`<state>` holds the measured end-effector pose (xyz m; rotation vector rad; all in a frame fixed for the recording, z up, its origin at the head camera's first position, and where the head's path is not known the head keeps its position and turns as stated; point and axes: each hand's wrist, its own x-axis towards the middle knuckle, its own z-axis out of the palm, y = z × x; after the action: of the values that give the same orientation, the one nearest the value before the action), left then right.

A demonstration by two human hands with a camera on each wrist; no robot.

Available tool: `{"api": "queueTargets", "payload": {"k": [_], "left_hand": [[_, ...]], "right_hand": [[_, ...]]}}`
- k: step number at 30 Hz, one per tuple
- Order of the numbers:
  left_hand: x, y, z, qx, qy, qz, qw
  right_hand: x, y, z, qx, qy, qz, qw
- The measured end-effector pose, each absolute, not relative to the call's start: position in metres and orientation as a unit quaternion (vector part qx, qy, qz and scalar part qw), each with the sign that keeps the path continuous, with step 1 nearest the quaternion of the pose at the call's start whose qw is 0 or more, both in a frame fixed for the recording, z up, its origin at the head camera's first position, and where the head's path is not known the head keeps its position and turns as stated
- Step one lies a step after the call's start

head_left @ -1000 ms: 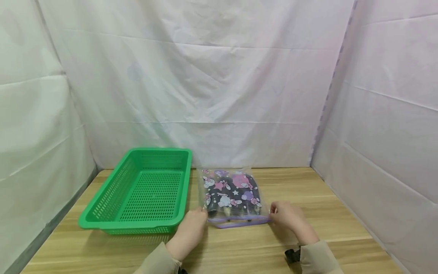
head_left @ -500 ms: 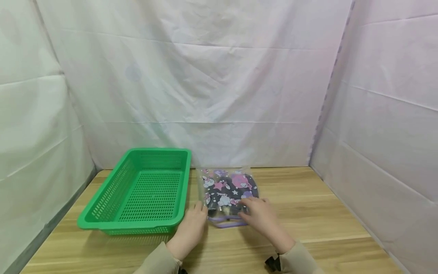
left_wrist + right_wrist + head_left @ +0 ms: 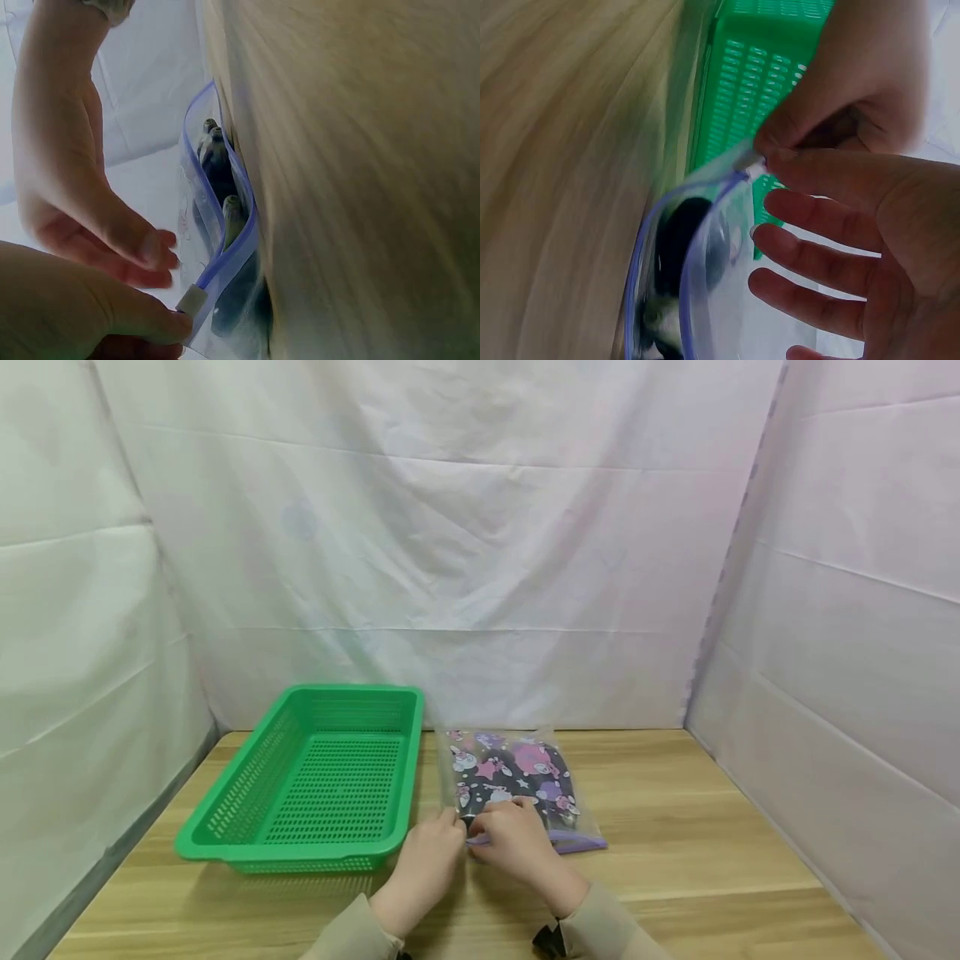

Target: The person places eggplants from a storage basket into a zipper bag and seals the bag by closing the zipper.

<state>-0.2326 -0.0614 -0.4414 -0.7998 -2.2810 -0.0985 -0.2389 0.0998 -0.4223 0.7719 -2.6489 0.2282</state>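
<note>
A clear zip bag (image 3: 517,768) with a pink, white and purple cartoon print lies on the table, its purple-edged mouth toward me and gaping. Several dark eggplants (image 3: 217,161) with pale stem ends lie inside, partly hidden by the print. At the bag's left corner my left hand (image 3: 427,860) pinches the edge beside a small whitish slider (image 3: 193,300). Close by, my right hand (image 3: 517,843) reaches over the mouth toward that corner. Its fingers are spread and loosely bent in the right wrist view, with nothing held between them.
A green perforated basket (image 3: 408,777) stands on the left of the wooden table (image 3: 675,827), close beside my left hand. White cloth (image 3: 480,543) hangs behind the table and along both sides.
My right hand has left the bag's right corner and moved left across the mouth to the left corner. The left hand has stayed at its corner.
</note>
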Motion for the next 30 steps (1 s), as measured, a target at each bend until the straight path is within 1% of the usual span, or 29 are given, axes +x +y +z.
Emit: {"api": "queueTargets", "payload": {"k": [5,12,21,30], "left_hand": [[-0.234,-0.057,-0.438,-0.316,-0.868,0.004,0.384],[-0.235,-0.058,-0.436,-0.312,-0.877,0.033,0.364],[-0.238,-0.06,-0.433,-0.32,-0.869,-0.018,0.376],[-0.243,-0.062,-0.432,-0.327,-0.858,0.005,0.395]], "right_hand": [[-0.24,0.094,-0.426,0.267,-0.939,0.072,0.205],[-0.241,0.092,-0.435,0.264,-0.934,0.078,0.23],[-0.248,0.088,-0.432,0.267,-0.926,0.052,0.263],[-0.253,0.086,-0.432,0.272,-0.926,0.045,0.259]]}}
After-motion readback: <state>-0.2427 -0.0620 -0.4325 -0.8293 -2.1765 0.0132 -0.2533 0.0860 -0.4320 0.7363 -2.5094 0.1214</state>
